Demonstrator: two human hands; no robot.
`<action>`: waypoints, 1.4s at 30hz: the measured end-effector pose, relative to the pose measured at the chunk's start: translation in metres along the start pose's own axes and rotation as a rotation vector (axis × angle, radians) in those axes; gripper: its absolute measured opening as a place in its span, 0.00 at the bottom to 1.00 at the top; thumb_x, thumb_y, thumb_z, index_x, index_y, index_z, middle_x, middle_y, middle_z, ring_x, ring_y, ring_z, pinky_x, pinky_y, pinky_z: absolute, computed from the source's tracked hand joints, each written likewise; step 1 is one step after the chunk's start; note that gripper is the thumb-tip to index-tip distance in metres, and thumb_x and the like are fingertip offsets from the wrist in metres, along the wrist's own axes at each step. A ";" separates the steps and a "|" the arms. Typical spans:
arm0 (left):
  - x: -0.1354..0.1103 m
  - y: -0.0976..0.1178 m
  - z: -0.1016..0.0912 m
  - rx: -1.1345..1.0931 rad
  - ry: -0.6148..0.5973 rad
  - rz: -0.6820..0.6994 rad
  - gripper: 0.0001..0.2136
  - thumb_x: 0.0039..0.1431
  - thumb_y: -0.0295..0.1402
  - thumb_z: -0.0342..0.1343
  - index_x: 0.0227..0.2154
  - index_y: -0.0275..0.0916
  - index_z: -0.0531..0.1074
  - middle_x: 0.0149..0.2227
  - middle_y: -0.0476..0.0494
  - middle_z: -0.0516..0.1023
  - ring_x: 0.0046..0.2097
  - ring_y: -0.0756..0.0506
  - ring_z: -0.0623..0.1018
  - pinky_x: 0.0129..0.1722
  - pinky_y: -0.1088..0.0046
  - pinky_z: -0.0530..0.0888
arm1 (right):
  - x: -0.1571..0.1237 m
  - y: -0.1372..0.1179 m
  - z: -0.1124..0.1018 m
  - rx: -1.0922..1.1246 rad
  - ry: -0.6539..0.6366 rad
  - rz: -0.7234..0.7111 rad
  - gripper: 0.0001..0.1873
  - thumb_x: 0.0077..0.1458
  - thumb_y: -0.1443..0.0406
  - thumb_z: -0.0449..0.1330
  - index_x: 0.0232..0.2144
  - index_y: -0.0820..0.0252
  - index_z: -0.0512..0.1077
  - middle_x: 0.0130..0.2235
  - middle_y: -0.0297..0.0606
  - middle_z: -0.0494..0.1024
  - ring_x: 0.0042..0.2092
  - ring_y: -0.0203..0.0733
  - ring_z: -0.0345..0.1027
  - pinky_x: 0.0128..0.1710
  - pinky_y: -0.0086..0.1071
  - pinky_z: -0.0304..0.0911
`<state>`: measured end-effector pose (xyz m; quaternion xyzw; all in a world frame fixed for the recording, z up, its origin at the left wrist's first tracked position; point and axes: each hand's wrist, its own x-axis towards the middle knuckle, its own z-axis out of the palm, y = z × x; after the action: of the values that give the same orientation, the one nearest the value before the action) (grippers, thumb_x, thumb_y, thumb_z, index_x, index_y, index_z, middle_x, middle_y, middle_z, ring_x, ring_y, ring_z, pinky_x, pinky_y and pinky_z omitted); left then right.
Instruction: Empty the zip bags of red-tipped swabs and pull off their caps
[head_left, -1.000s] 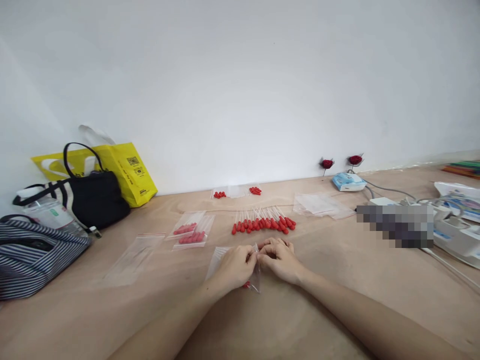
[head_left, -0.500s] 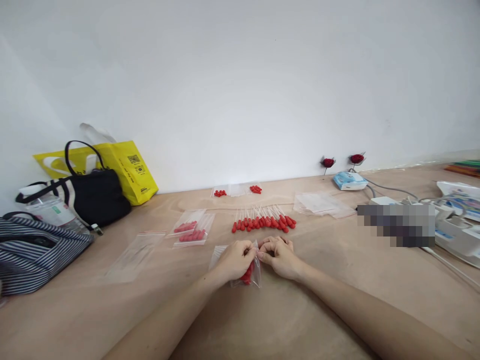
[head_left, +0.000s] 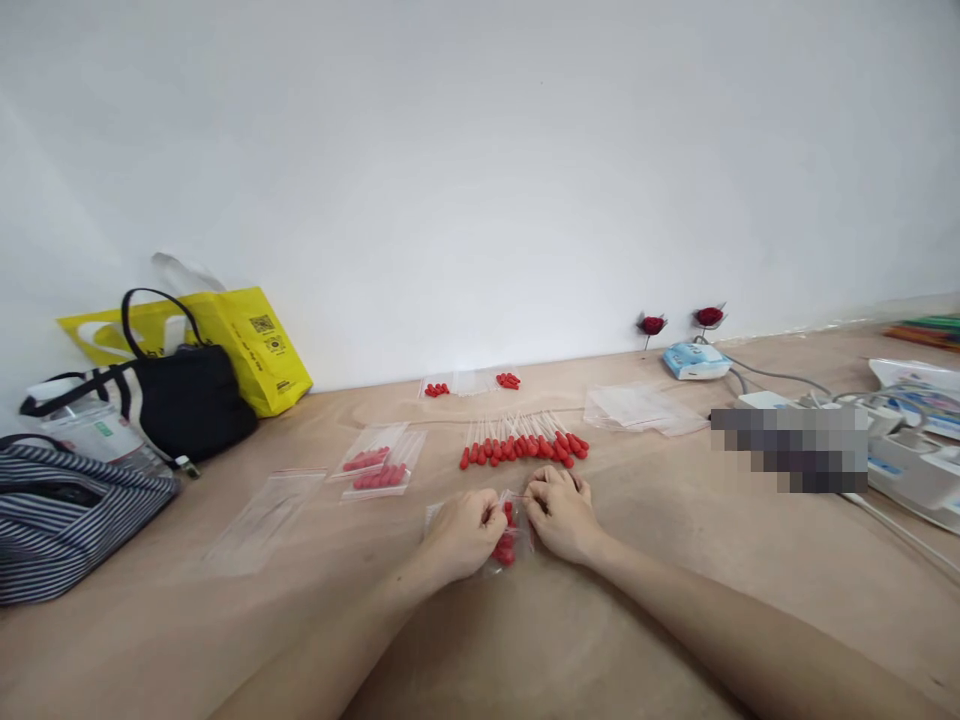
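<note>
Wooden worktop (head_left: 675, 590) has 4 red-tipped bunches (head_left: 379, 477) bagged, loose sticks (head_left: 532, 447) left over; left hand (head_left: 463, 533) pinches another bag (head_left: 507, 553), grip narrow; right hand (head_left: 564, 515), can't tell.

Single head-worn camera looked forward and slightly down, from close above bench (head_left: 750, 540) across to white wall (head_left: 480, 200).

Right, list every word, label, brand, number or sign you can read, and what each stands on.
Nothing is sharp enough to quote.
Yellow bag: black print, two square codes, too small.
White label by striped bag: green mark, blurred.
Blue pack: print blurred.
Power strip: blue label, too small.
Packet, far right: print blurred.
Clear bag at left hand: no lettering visible.
</note>
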<state>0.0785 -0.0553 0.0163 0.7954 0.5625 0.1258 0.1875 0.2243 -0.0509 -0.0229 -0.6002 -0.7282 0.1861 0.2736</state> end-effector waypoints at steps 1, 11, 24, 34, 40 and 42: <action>-0.001 -0.001 -0.003 0.002 0.006 0.022 0.10 0.52 0.27 0.43 0.18 0.37 0.63 0.19 0.50 0.68 0.24 0.51 0.68 0.23 0.78 0.60 | 0.000 0.001 -0.001 0.003 -0.006 -0.014 0.11 0.49 0.67 0.48 0.19 0.58 0.67 0.35 0.33 0.69 0.42 0.39 0.58 0.48 0.45 0.41; -0.038 -0.050 -0.022 0.041 -0.075 0.363 0.23 0.55 0.39 0.48 0.54 0.44 0.55 0.57 0.43 0.57 0.57 0.42 0.57 0.54 0.61 0.56 | -0.006 0.012 -0.013 0.219 0.005 -0.301 0.03 0.42 0.71 0.56 0.22 0.60 0.69 0.27 0.34 0.69 0.34 0.37 0.60 0.35 0.31 0.55; -0.030 -0.058 -0.003 -0.079 0.159 0.287 0.14 0.50 0.33 0.52 0.41 0.39 0.65 0.42 0.43 0.72 0.44 0.45 0.71 0.45 0.66 0.67 | -0.002 0.014 -0.008 0.658 -0.315 -0.254 0.11 0.40 0.62 0.63 0.28 0.62 0.68 0.24 0.29 0.70 0.23 0.29 0.56 0.24 0.24 0.52; -0.029 -0.056 -0.003 -0.060 0.175 0.332 0.14 0.49 0.31 0.53 0.40 0.39 0.66 0.41 0.43 0.72 0.43 0.45 0.71 0.44 0.66 0.66 | -0.006 -0.002 0.003 0.574 -0.223 -0.147 0.09 0.42 0.61 0.60 0.25 0.62 0.70 0.22 0.30 0.69 0.23 0.30 0.58 0.24 0.24 0.53; -0.029 -0.058 -0.003 -0.100 0.152 0.309 0.13 0.50 0.33 0.52 0.41 0.40 0.67 0.42 0.44 0.72 0.45 0.45 0.70 0.46 0.66 0.65 | -0.005 0.003 0.003 0.606 -0.169 -0.151 0.05 0.42 0.66 0.58 0.24 0.62 0.65 0.22 0.28 0.67 0.23 0.28 0.57 0.23 0.24 0.54; -0.030 -0.058 -0.004 -0.109 0.147 0.304 0.13 0.51 0.34 0.52 0.41 0.40 0.67 0.42 0.44 0.72 0.45 0.45 0.71 0.46 0.66 0.66 | -0.005 0.007 -0.002 0.675 -0.184 -0.124 0.07 0.42 0.65 0.59 0.25 0.61 0.64 0.22 0.28 0.66 0.23 0.28 0.58 0.23 0.24 0.55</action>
<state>0.0180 -0.0655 -0.0053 0.8485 0.4403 0.2409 0.1677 0.2316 -0.0542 -0.0268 -0.4111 -0.6823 0.4526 0.4007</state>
